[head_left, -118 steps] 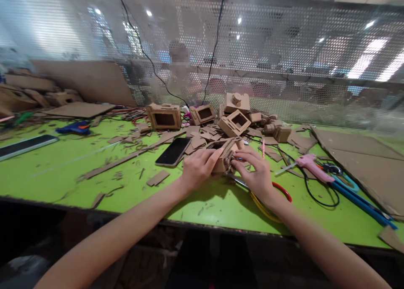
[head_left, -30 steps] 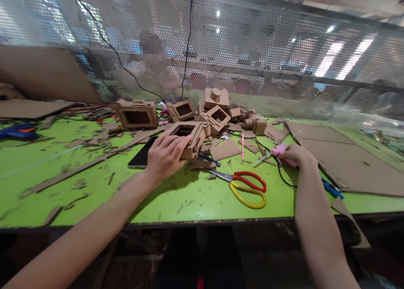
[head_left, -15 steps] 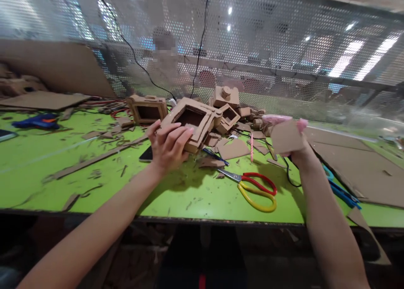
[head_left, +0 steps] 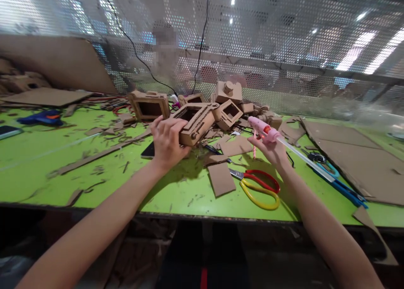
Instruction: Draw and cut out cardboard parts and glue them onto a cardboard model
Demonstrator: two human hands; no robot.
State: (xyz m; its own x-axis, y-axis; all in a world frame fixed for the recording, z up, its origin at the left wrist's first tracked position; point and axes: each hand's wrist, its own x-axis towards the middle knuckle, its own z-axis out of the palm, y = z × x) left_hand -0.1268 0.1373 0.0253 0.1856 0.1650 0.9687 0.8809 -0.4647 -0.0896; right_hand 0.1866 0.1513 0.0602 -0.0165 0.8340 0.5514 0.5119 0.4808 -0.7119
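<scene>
My left hand [head_left: 166, 141] is wrapped round a hollow cardboard box [head_left: 202, 125] with a framed opening, tilted above the table. In my right hand [head_left: 274, 151] is a pink glue gun [head_left: 263, 128], its long clear glue stick [head_left: 304, 158] jutting back to the right. The fingers round its handle are partly hidden. Between my arms lie scissors [head_left: 260, 188] with one red and one yellow handle. A cut cardboard piece [head_left: 221, 180] rests against their blades. Under the left hand, a dark flat object [head_left: 147, 151] shows in part.
Cardboard camera models [head_left: 227, 91] and a framed box [head_left: 150, 108] stand at the back among scraps. A blue tool [head_left: 41, 117] and a phone [head_left: 9, 131] lie left. Cardboard sheets [head_left: 350, 163] and a blue cutter [head_left: 347, 192] lie right. A perforated screen [head_left: 252, 49] rises behind.
The cardboard piece that was at my right hand now lies by the scissors. My right hand has come left with the glue gun. The box in my left hand has tipped.
</scene>
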